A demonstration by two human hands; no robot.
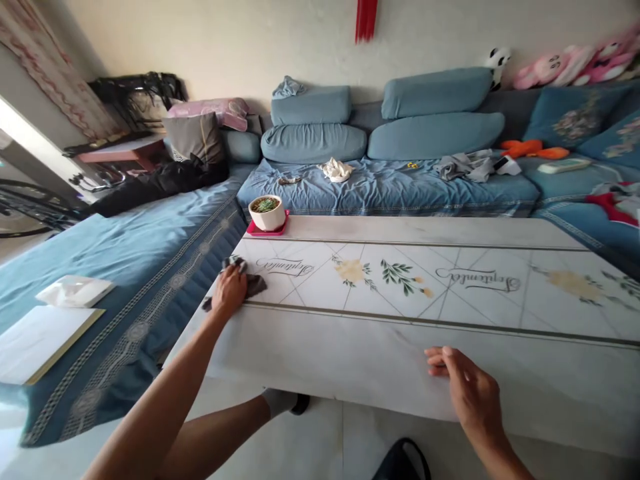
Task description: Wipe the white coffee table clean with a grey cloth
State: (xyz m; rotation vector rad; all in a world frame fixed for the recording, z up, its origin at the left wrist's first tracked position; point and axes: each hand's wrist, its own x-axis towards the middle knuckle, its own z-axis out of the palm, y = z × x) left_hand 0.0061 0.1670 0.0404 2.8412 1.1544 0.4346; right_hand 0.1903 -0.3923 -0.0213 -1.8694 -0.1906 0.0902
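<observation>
My left hand [230, 290] presses a dark grey cloth [257, 285] onto the left end of the coffee table [325, 347]. Parts of the cloth stick out on both sides of the fingers. Over the near side of the tabletop is my right hand [470, 387], with nothing in it and its fingers loosely bent. Whether it touches the surface I cannot tell. A patterned strip [305, 287] with flowers and lettering runs along the table. Beyond my left hand, a potted succulent [267, 212] stands on a pink saucer [267, 230] at the far left corner.
A blue-covered sofa [315, 187] wraps round the table's far and left sides. On its left part lie a tissue pack [75, 291] and a flat white board [45, 340]. Crumpled clothes [467, 165] and an orange plush toy [535, 149] lie farther back. A black bag [403, 460] is below.
</observation>
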